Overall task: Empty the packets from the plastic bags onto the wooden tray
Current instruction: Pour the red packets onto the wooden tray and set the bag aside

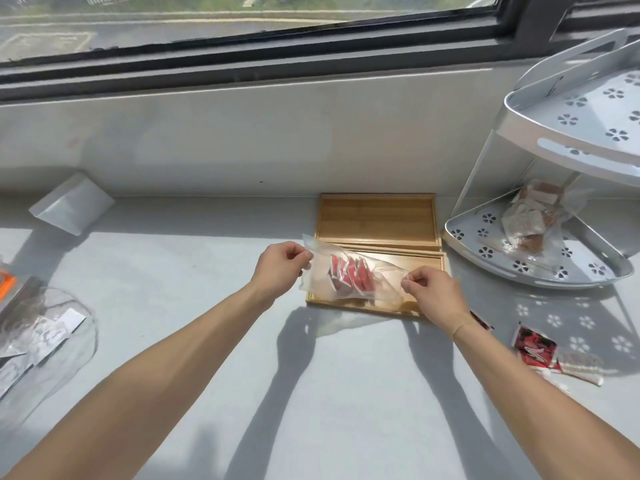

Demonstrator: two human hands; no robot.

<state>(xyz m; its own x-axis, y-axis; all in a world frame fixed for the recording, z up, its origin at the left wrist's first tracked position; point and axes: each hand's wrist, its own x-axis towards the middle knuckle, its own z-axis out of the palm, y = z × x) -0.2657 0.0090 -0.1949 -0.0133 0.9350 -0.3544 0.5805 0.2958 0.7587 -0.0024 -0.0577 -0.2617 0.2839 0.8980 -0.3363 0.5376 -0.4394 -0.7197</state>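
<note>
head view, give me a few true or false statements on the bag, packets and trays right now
1. Both hands, left hand and right hand, hold the clear plastic bag. True.
2. The red packets already lie loose on the near wooden tray. False: they are inside the bag, held over it.
3. The far wooden tray holds packets. False: it holds nothing.
4. A second bag of packets sits on the white rack. True.
5. A loose red packet lies on the counter beside the right forearm. True.

Bright daylight from the window (242,26) beyond the hands throws hard forearm shadows back toward the person; wide-angle bending curves the frame edges, and detail is slightly soft
</note>
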